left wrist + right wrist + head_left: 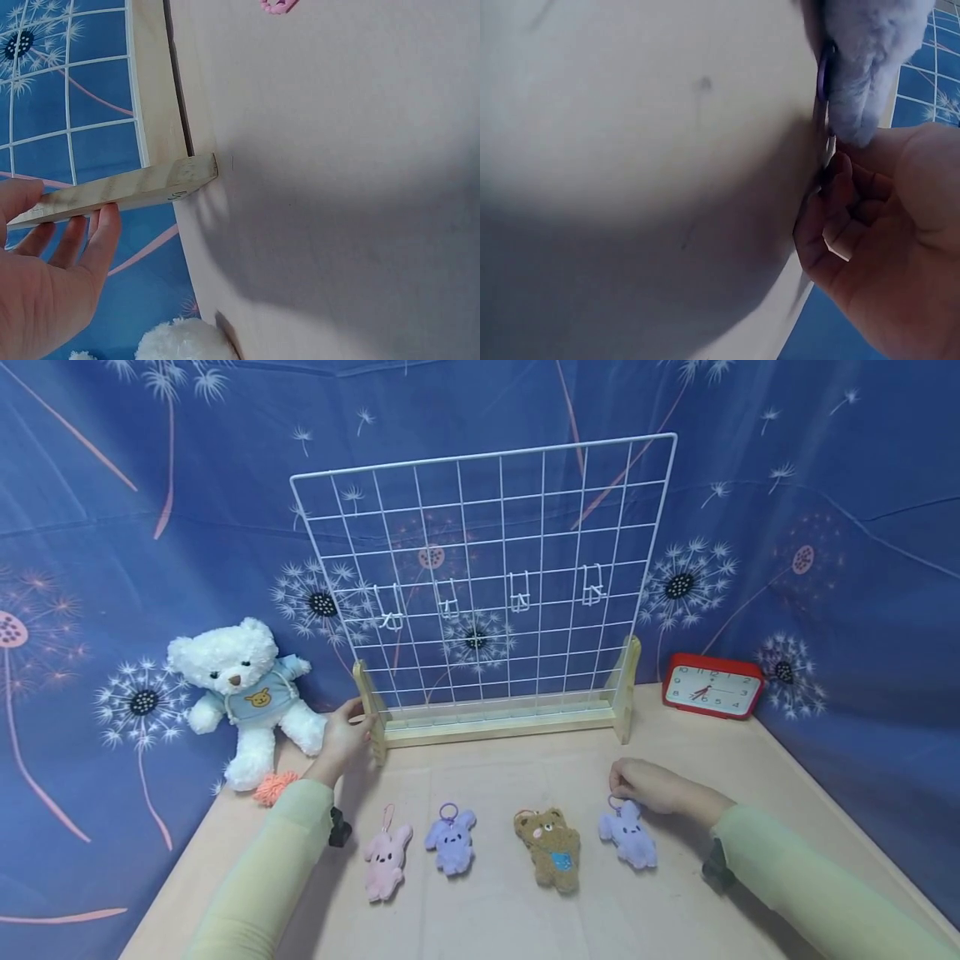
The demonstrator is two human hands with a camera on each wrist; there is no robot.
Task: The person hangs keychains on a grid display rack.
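My left hand holds the wooden foot at the left end of a white wire grid rack, thumb on one face and fingers on the other. At the right, my right hand pinches the ring of a purple plush keychain. In the right wrist view, the fingertips meet at that ring, beside the fuzzy purple plush. Left of it, a brown bear keychain, another purple plush keychain and a pink bunny keychain lie in a row on the table.
Several white hooks hang across the grid. A white teddy bear in a blue top leans at the left, by an orange pompom. A red clock stands at the back right. Blue dandelion-print cloth covers the walls.
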